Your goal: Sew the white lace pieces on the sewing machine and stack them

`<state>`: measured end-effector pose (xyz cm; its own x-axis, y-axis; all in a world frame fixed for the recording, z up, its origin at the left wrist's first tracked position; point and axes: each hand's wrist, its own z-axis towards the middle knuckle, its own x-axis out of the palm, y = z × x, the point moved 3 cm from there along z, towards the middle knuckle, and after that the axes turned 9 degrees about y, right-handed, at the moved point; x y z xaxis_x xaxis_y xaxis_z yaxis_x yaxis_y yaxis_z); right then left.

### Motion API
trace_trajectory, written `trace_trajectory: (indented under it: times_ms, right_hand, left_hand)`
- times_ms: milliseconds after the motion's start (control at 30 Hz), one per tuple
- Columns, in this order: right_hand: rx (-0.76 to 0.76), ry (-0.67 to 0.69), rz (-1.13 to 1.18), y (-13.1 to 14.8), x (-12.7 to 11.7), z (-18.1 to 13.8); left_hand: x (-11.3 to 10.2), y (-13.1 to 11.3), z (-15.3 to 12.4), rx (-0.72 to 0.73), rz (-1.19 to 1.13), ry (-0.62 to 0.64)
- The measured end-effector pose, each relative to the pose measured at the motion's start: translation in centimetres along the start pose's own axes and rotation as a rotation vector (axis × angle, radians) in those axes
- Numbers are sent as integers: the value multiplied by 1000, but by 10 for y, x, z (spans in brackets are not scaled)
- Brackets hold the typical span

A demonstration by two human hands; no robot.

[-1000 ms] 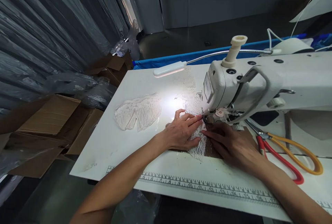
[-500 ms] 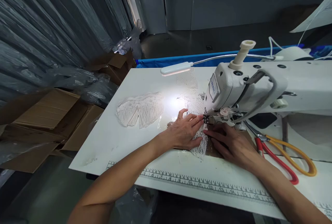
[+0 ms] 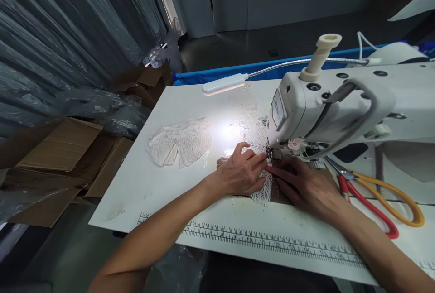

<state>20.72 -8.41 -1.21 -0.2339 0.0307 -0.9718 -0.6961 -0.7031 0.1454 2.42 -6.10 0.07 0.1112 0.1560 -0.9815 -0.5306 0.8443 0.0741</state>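
Lace strip (image 3: 261, 195) under left hand (image 3: 242, 173), nearer one, grip flattened, unclosed; long axis runs near-to-far. Right hand (image 3: 295, 182) at strip's right edge, grip: cannot tell.

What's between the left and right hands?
White lace lies between the left hand and right hand, with a brown surface showing beside it, toward the right hand; head view.

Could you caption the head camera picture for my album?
Left hand on white lace, right hand at its edge, beside a sewing machine, with scissors lying to the right.
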Motion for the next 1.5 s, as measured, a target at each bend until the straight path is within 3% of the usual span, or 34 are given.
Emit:
trace_trajectory:
  times_ms: [500, 667, 800, 1000, 1267, 1500]
  right_hand:
    - [126, 36, -154, -7, 14, 4]
    - [115, 9, -49, -7, 8, 5]
    - [124, 41, 133, -10, 1, -2]
    - [195, 124, 284, -12, -20, -28]
    - [85, 76, 475, 15, -37, -49]
    - [101, 108, 553, 14, -23, -43]
  left_hand:
    - [1, 1, 11, -174, 18, 88]
    - [5, 1, 11, -207, -17, 52]
    - [5, 20, 12, -210, -78, 32]
    - [-6, 51, 4, -241, -104, 98]
    - [-13, 10, -14, 97, -324, 83]
    - [-6, 7, -13, 27, -466, 42]
